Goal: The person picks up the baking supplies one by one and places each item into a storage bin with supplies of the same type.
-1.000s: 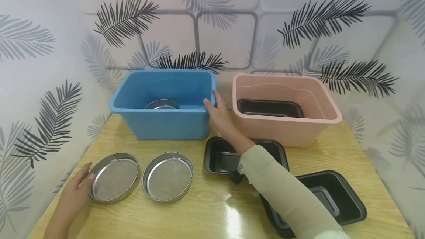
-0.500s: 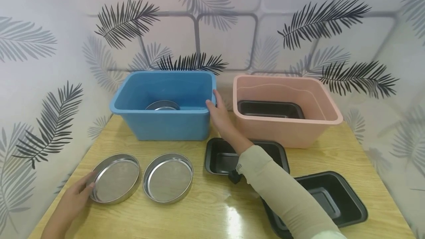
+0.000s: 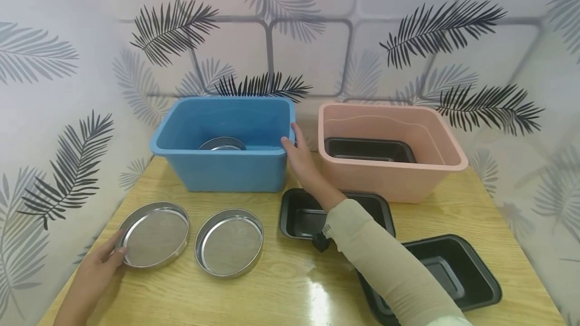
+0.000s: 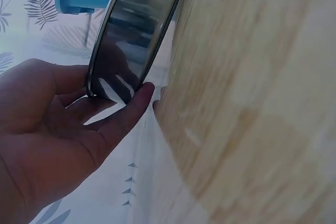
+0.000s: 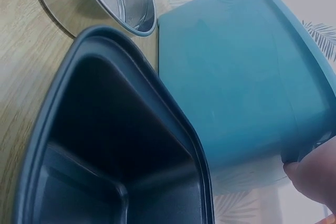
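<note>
At the left of the head view, my left hand [image 3: 96, 268] pinches the near-left rim of a round, shallow metal cake pan [image 3: 156, 235]. In the left wrist view, fingers lie against the wall of this pan [image 4: 126, 40], and its held edge is raised off the table. A second round pan [image 3: 230, 243] lies flat to its right. My right hand [image 3: 301, 162] grips the right rim of a blue plastic bin [image 3: 226, 171], thumb inside and fingers outside. Another round metal pan [image 3: 223, 144] shows partly inside the bin. The right wrist view catches only part of my right hand [image 5: 317, 174].
A pink bin [image 3: 385, 180] to the right holds a dark rectangular pan [image 3: 369, 149]. Dark loaf pans [image 3: 301, 215] lie on the wooden table [image 3: 281, 291] under my right forearm and at the right [image 3: 480, 278]. A patterned wall stands close behind the bins.
My left hand has closed on the left round pan, and the pan has risen slightly with its near-left edge. My right hand stays on the blue bin's rim.
</note>
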The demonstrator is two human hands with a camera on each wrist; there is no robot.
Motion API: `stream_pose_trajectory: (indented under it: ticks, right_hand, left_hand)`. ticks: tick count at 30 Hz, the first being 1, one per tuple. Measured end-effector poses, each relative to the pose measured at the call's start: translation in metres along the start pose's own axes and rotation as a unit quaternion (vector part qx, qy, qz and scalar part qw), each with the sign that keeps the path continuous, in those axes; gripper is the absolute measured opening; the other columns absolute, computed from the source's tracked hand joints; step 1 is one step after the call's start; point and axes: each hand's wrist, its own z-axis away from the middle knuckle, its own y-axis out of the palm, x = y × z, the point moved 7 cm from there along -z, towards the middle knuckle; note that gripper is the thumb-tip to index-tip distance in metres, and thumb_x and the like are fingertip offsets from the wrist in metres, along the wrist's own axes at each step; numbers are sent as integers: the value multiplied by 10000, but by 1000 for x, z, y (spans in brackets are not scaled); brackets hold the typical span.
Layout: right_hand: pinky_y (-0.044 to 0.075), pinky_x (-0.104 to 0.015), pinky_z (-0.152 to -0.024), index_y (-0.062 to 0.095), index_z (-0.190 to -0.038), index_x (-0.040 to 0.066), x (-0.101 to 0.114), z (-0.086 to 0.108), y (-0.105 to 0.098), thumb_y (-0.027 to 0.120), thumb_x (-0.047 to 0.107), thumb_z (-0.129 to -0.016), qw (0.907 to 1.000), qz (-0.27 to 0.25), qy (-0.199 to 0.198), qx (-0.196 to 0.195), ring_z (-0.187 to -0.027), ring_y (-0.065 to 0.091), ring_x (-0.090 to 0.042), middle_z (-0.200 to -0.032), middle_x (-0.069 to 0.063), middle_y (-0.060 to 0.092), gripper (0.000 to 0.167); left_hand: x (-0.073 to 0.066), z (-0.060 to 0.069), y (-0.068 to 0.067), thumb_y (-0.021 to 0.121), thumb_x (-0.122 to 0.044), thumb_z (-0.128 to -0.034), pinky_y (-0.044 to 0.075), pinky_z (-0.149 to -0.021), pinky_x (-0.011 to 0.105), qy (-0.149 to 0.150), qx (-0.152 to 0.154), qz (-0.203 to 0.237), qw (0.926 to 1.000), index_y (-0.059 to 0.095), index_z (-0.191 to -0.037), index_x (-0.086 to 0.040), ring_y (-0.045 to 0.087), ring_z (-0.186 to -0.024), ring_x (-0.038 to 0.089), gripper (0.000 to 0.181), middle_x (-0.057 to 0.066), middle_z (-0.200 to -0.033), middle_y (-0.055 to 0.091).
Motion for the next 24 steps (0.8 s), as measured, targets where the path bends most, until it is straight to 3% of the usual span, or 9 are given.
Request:
stream_pose_trajectory:
  ticks: [3, 9, 11, 12, 14, 16, 19, 21, 24]
  right_hand:
    - [162, -508, -1271, 182, -1623, 277, 0, 0, -1, 446, 350, -1071, 10000, -17, -50, -2, -1565, 146, -235, -1696, 9, 162, 617]
    - [172, -515, -1267, 181, -1622, 293, 1, 1, -1, 443, 368, -1071, 10000, -15, -56, 6, -1563, 158, -241, -1695, 13, 168, 615]
    - [183, -513, -1265, 183, -1621, 299, 0, 1, -1, 446, 371, -1069, 10000, -17, -47, 10, -1561, 168, -245, -1694, 13, 174, 616]
    - [189, -508, -1265, 184, -1621, 300, 0, 1, -1, 448, 374, -1068, 10000, -16, -47, 10, -1560, 175, -245, -1693, 12, 179, 617]
    - [199, -504, -1262, 179, -1622, 304, 0, 1, -1, 447, 382, -1068, 10000, -5, -51, 39, -1559, 181, -246, -1693, 13, 181, 620]
    - [203, -504, -1261, 176, -1622, 307, -1, 1, -1, 445, 388, -1068, 10000, 14, -59, 59, -1558, 185, -245, -1692, 16, 183, 621]
    - [200, -508, -1261, 172, -1623, 307, -1, 1, -1, 443, 394, -1069, 9999, 62, -87, 83, -1559, 179, -243, -1692, 18, 183, 623]
    - [193, -510, -1262, 177, -1621, 308, -2, 1, -1, 446, 396, -1068, 9999, 74, -101, 86, -1560, 175, -238, -1691, 20, 186, 621]
    - [181, -515, -1264, 177, -1621, 311, -2, 1, -2, 446, 401, -1068, 9998, 81, -123, 122, -1563, 161, -229, -1692, 30, 181, 622]
  left_hand:
    - [0, 1, -2, 355, -420, -1096, 241, -1093, 763, -70, -40, 35, 10000, 88, -1610, -103, 158, -1425, 626, 661, 321, -1624, 108]
    - [-1, 3, -9, 395, -471, -1076, 96, -1119, 781, -94, -271, 382, 9989, 53, -1615, -167, 112, -1445, 607, 708, 327, -1611, 97]
    - [-3, 4, -13, 441, -436, -1072, 241, -1202, 611, 102, -464, 673, 9966, 101, -1614, -136, 375, -1450, 412, 707, 338, -1596, 135]
    - [-4, 5, -15, 474, -394, -1070, 345, -1189, 503, 262, -561, 1026, 9928, 133, -1610, -107, 499, -1387, 315, 700, 304, -1582, 284]
    - [-8, 7, -19, 514, -336, -1063, 495, -1047, 233, 519, -629, 1543, 9847, 175, -1603, -80, 644, -1194, 75, 687, 291, -1596, 257]
    - [-12, 8, -24, 545, -243, -1054, 529, -841, 79, 824, -632, 2293, 9678, 197, -1595, -43, 658, -990, -94, 674, 224, -1610, 281]
    - [-22, 10, -33, 551, -188, -1050, 535, -860, 97, 1133, -644, 2903, 9480, 197, -1595, -47, 648, -1030, -98, 665, 175, -1657, 116]
    - [-30, 10, -39, 549, -132, -1045, 539, -882, 124, 1401, -669, 3282, 9318, 210, -1589, -31, 640, -1069, -85, 649, 120, -1667, 130]
    - [-46, 11, -48, 534, -115, -1048, 522, -907, 122, 1641, -661, 3384, 9242, 231, -1591, -57, 625, -1104, -85, 624, 117, -1680, 107]
